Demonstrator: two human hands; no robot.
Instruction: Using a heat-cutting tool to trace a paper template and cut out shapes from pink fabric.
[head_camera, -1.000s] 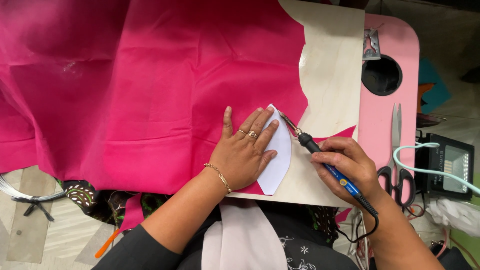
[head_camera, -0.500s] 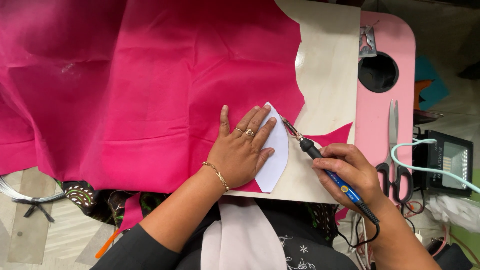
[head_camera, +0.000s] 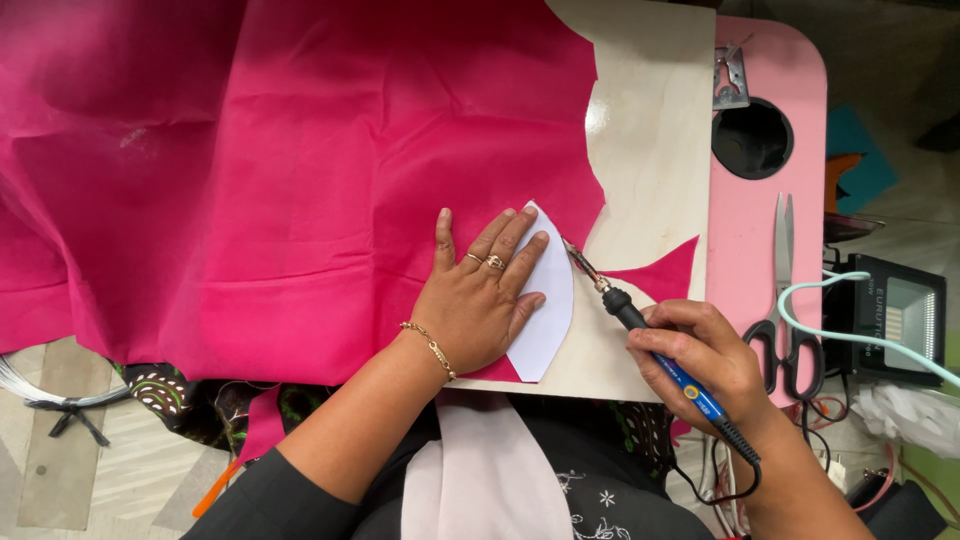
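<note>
My left hand (head_camera: 478, 295) lies flat, fingers spread, pressing a white leaf-shaped paper template (head_camera: 548, 298) onto a large pink fabric (head_camera: 300, 170). My right hand (head_camera: 700, 362) grips a soldering-iron-like tool (head_camera: 650, 335) with a blue and black handle. Its metal tip touches the fabric at the template's upper right edge. A cut-off pink scrap (head_camera: 660, 275) lies just right of the tip on the pale wooden board (head_camera: 655, 130).
A pink table (head_camera: 770, 70) with a round hole (head_camera: 752, 138) lies under the board. Scissors (head_camera: 785, 300) rest on its right part. A black lamp box (head_camera: 895, 315) and a pale green cable (head_camera: 850, 335) sit further right.
The tool tip has moved up along the template's right edge, and the pink scrap beside it now stands more apart from the main fabric. My left hand stays put.
</note>
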